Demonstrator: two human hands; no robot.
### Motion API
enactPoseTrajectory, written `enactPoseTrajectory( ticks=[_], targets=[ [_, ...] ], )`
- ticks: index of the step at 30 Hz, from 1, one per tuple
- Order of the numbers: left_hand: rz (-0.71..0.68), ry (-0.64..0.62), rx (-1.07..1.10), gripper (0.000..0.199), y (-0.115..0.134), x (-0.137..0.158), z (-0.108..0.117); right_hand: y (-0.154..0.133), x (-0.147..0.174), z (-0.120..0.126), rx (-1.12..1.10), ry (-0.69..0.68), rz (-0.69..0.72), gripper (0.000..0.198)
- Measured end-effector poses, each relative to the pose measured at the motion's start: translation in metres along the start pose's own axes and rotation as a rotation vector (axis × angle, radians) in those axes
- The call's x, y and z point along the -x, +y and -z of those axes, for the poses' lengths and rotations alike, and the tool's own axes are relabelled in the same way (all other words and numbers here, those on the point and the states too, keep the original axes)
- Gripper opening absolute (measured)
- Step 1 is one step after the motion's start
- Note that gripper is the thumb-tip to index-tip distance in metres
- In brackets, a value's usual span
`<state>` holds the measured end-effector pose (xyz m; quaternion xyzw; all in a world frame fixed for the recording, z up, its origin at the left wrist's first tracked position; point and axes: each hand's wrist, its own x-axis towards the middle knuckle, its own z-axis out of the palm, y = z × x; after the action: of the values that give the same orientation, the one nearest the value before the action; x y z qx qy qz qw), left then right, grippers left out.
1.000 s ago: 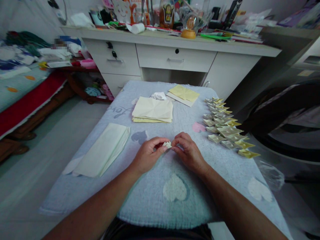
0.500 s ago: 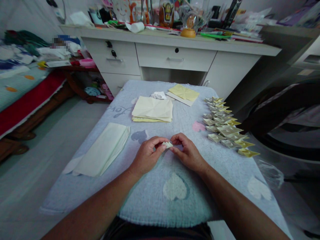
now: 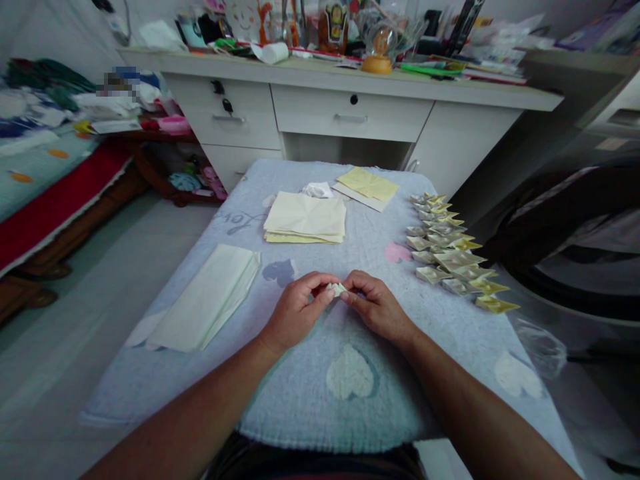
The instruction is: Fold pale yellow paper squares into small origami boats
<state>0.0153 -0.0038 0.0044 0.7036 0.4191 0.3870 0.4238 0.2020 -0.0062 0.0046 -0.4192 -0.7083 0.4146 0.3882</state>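
Note:
Between my two hands is a small folded piece of pale paper (image 3: 337, 289), held above the middle of the cloth-covered table. My left hand (image 3: 301, 307) pinches its left side between thumb and fingers. On the other side, my right hand (image 3: 375, 303) has thumb and fingertips closed at the paper's right end. My fingers cover part of the folds. Several folded paper boats (image 3: 453, 257), whitish and yellow, stand in rows along the table's right side.
Beyond my hands lies a stack of cream paper sheets (image 3: 306, 217). A yellow sheet (image 3: 367, 183) and a crumpled white tissue (image 3: 317, 191) are behind it. Folded pale paper (image 3: 205, 300) rests at left. A cluttered white desk (image 3: 350, 87) stands at the back.
My right hand has shifted slightly, its fingers closing in on the paper's right end. The paper has moved a little to the right. The other things stay put.

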Motion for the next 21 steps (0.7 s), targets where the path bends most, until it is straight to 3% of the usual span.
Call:
enactPoseTrajectory(
  ticks=[5, 12, 21],
  targets=[
    [0.044, -0.003, -0.012, 0.021, -0.0036, -0.0003, -0.0001, -0.0008, 0.0001, 0.0008, 0.018, -0.012, 0.011, 0.027],
    [0.204, -0.015, 0.286, 0.019, -0.0053, -0.0027, -0.0015, -0.0041, 0.0014, 0.0017, 0.018, -0.071, 0.016, 0.013],
    [0.209, -0.026, 0.308, 0.018, -0.0041, -0.0026, -0.0041, -0.0022, 0.0009, -0.0009, 0.016, -0.008, -0.001, 0.029]
  ],
)
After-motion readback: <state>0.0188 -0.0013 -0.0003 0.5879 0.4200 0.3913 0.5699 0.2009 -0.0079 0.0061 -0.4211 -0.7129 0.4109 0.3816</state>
